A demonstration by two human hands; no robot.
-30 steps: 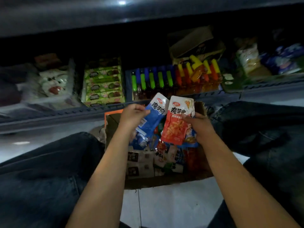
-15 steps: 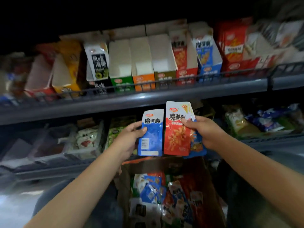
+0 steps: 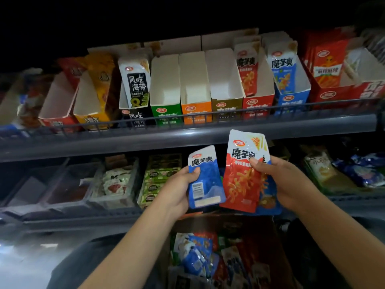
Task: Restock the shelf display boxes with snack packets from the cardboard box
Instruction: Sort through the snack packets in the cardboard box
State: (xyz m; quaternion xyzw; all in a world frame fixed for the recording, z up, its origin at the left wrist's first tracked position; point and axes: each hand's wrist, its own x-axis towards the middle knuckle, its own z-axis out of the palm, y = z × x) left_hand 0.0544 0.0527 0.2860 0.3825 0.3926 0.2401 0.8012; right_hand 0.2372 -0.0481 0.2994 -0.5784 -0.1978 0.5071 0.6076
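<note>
My left hand (image 3: 177,188) grips a blue snack packet (image 3: 205,178) with its back label facing me. My right hand (image 3: 285,180) holds a red snack packet (image 3: 241,172) fanned over another blue packet (image 3: 268,201) behind it. Both are raised just under the upper shelf rail (image 3: 187,136). On that shelf stand display boxes: green (image 3: 165,113), orange (image 3: 195,111) and brown (image 3: 227,109) ones look empty, the red box (image 3: 257,105) and blue box (image 3: 293,101) each show a packet. The cardboard box (image 3: 268,236) with several mixed packets sits below, between my arms.
A black-and-white seaweed box (image 3: 136,88) and tilted yellow and red boxes stand left on the upper shelf, a large red box (image 3: 331,65) at right. The lower shelf holds clear bins (image 3: 68,184), green packs (image 3: 160,180) and bagged goods (image 3: 333,172). My knee is at bottom left.
My view has lifted from the cardboard box and bottom shelf to the upper shelf. Both hands rose with their packets, and the right hand's red packet is now higher and tilted.
</note>
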